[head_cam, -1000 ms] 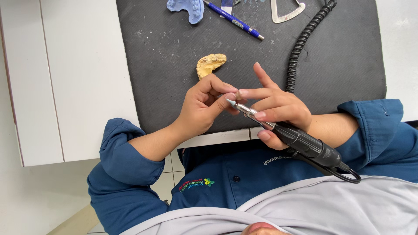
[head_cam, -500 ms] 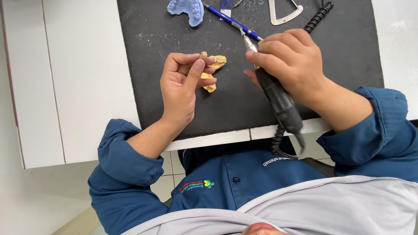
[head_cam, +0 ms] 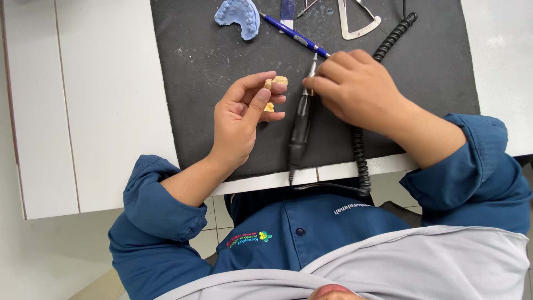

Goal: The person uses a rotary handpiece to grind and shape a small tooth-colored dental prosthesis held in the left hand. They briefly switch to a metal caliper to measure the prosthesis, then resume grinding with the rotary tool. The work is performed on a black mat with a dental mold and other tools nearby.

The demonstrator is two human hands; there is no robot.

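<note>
My left hand holds a small yellow dental cast between thumb and fingers, just above the black mat. A black rotary handpiece lies lengthwise on the mat, its metal tip pointing away from me. My right hand pinches that handpiece near its front end with the fingertips. The two hands are close together, the cast a short way left of the tool tip.
A blue dental cast, a blue pen and a metal triangular gauge lie at the mat's far edge. A coiled black cord runs from there under my right hand to the table's near edge. The white table extends left.
My right hand has turned the handpiece and lowered it onto the mat, shifting from a full grip to the fingertips. My left hand picked the yellow cast up off the mat.
</note>
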